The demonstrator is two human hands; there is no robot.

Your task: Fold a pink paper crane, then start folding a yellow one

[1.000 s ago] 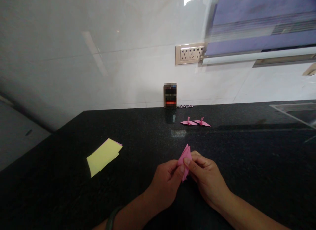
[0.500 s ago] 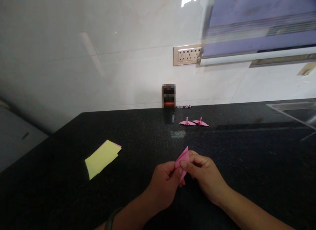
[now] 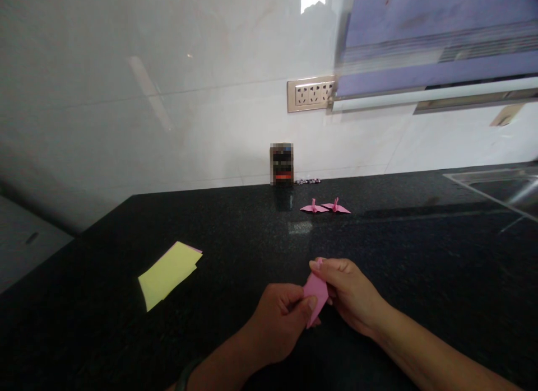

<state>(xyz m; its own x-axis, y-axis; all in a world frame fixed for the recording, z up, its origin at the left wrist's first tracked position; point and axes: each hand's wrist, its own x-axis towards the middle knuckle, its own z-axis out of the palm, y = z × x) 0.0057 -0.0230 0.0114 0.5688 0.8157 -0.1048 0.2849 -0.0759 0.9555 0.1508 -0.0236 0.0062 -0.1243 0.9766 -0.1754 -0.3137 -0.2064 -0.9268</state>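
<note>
A black speckled stone countertop [image 3: 235, 240] runs back to a white tiled wall [image 3: 168, 99], which carries a beige socket strip [image 3: 310, 94]. Both forearms come in from the lower edge and meet just above the counter, near its front. The right hand [image 3: 351, 296] lies palm-down, wrist to the right, its fingers curled together over the upper end of a folded pink paper piece [image 3: 316, 291]. The left hand [image 3: 279, 321] rises from below, knuckles up, thumb and forefinger pinched shut on the paper's lower part. The paper is a narrow folded shape held between the two hands; its long axis slants from a lower-left tip up to the right, top hidden under the right fingers. To the left, yellow paper sheets [image 3: 168, 272] lie flat. Far back, two small pink paper cranes [image 3: 324, 207] sit side by side, near a small dark box [image 3: 281, 164] against the wall.
</note>
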